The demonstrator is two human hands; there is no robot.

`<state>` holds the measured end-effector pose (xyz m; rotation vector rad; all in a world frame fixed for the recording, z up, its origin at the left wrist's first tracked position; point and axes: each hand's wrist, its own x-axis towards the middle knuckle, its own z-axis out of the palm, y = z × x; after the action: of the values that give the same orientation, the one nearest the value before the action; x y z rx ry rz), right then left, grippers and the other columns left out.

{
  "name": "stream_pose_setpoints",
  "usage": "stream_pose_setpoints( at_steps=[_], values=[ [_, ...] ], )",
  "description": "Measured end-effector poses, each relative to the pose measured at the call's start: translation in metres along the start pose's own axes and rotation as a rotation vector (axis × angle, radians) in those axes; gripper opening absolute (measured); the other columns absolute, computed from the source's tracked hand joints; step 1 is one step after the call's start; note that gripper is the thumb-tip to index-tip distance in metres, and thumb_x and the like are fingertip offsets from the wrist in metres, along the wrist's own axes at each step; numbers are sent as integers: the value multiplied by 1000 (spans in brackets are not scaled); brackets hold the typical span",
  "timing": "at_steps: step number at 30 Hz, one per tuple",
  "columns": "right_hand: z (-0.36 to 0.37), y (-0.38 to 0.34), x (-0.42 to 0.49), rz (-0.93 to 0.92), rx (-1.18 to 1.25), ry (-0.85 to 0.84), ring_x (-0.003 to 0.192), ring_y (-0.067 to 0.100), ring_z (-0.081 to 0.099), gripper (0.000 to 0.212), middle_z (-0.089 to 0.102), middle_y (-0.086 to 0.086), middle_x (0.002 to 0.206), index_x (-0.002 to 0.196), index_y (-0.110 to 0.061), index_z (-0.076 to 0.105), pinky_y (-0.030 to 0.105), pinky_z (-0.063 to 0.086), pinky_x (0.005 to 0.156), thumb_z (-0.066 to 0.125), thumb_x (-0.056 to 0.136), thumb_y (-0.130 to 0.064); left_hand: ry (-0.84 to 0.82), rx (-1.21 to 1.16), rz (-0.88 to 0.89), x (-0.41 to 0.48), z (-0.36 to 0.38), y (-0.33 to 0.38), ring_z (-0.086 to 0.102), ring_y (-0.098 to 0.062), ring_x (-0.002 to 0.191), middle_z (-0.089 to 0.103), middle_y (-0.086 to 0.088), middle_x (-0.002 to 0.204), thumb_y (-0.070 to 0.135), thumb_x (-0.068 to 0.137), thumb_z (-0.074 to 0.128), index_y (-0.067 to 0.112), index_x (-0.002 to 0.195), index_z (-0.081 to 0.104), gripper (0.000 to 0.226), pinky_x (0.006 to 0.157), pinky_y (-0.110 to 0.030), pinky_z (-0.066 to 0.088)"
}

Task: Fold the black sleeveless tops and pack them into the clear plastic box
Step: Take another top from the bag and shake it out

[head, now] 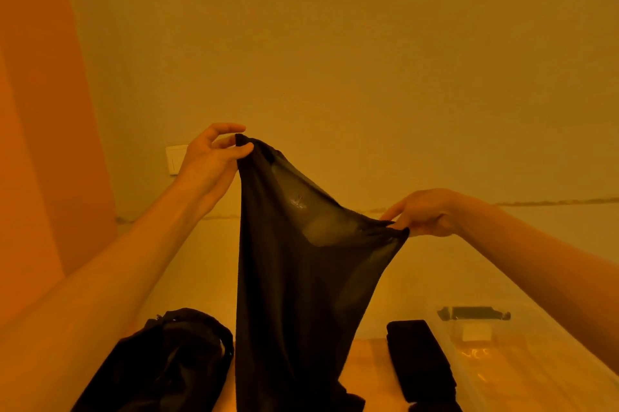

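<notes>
A thin black sleeveless top (294,294) hangs in the air in front of me, stretched between both hands. My left hand (209,157) pinches its upper left corner, held higher. My right hand (423,212) pinches the right corner, lower down. The cloth drops to the surface below. A loose pile of black tops (167,364) lies at the lower left. A folded black top (420,361) lies at the lower right, against the clear plastic box (522,361), whose black handle (474,312) shows at its far end.
A plain wall fills the upper view, with a white wall switch (175,158) behind my left wrist. An orange panel (40,110) runs down the left side. The light surface (207,277) stretches from the wall toward me.
</notes>
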<state>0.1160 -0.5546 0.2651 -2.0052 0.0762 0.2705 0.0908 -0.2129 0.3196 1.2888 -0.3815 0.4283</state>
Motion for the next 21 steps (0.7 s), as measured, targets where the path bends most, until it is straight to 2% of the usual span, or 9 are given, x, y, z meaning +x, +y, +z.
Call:
stream_pose_setpoints(
  at_steps=[2,4,6,8,10,13,16,19,21],
  values=[
    [3,4,3,-98,28,65,93,22,66,12,69,16,108,95,-1,73,21,58,62,66,91,8,24,94,3,-2,-3,-1,69,-21,107,67,-9,117,-5,88,70,16,107,69,29,84,-26,57],
    [2,4,2,-228,87,98,98,24,69,12,71,21,109,102,2,73,23,58,67,68,91,3,56,217,28,-4,-6,-3,66,-17,111,65,-3,123,-2,86,74,18,109,72,31,84,-23,57],
    [0,0,-2,-362,101,56,96,22,69,14,72,19,106,106,1,72,26,57,74,67,94,-4,67,357,85,-5,-11,-6,66,-9,107,68,2,119,0,87,74,16,113,74,31,79,-14,55],
    [0,-5,-7,-446,168,4,91,18,69,9,72,12,97,101,-5,71,29,56,78,65,97,-9,79,495,146,-4,-17,-10,65,-3,103,71,2,113,1,87,75,13,116,74,32,86,-12,53],
    [2,-10,-9,-465,305,15,85,15,69,7,71,5,88,95,-10,69,27,57,74,62,98,-11,104,605,168,-1,-23,-12,66,-6,105,73,1,110,5,86,77,13,114,76,29,98,-23,52],
    [2,-17,-8,-405,591,22,84,16,66,9,69,3,86,96,-12,66,23,57,62,59,100,-15,138,725,193,3,-32,-9,66,-15,104,73,0,106,11,83,81,15,108,78,25,90,-26,52],
    [-2,-23,-7,-383,753,38,81,16,67,11,70,4,88,96,-12,65,24,58,60,55,100,-14,133,672,210,5,-36,-3,68,-15,104,73,-1,107,8,82,81,13,108,78,26,92,-29,53],
    [-4,-30,-7,-448,813,131,67,11,68,13,67,3,81,89,-14,62,21,56,57,58,99,-8,116,453,110,6,-38,1,67,-16,110,74,-3,111,6,82,80,11,110,76,29,89,-27,54],
    [-6,-33,-11,-489,780,146,71,10,70,12,71,3,82,98,-15,66,20,56,59,59,99,-6,92,354,68,7,-38,2,66,-14,114,75,-2,112,4,82,79,12,111,76,31,96,-29,53]
  ],
)
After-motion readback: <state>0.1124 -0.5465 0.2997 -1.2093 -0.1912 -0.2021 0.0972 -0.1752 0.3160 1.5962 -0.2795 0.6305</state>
